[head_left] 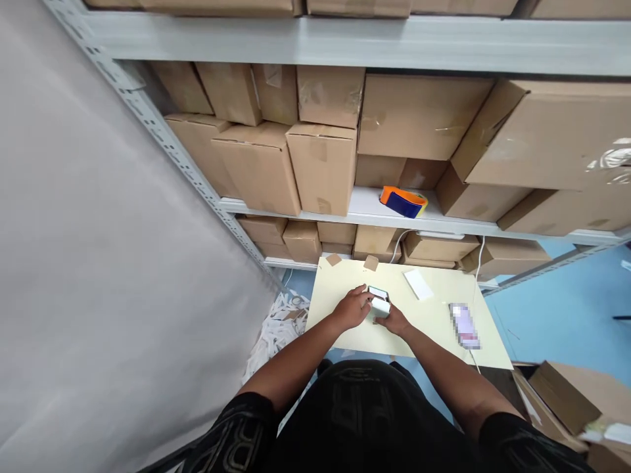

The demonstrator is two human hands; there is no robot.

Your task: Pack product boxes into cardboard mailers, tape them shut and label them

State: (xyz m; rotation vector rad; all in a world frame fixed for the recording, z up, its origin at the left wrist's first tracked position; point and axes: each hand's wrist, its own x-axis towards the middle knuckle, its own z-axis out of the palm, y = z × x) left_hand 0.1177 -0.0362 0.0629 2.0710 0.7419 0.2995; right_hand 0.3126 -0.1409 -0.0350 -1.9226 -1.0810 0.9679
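Note:
Over the pale yellow table I hold a small white box between both hands. Its lid flap looks tilted up, and something darker shows in the opening. My left hand is at the box's left side, with the fingers closed against its edge. From the right and below, my right hand grips the box, and part of its fingers is hidden behind it. To the right a flat white piece, like a thin box or card, lies on the table.
A phone with a cable lies at the table's right. Behind stand shelves packed with cardboard boxes; an orange and blue strap roll sits on one. White paper scraps heap at left. An open carton stands lower right.

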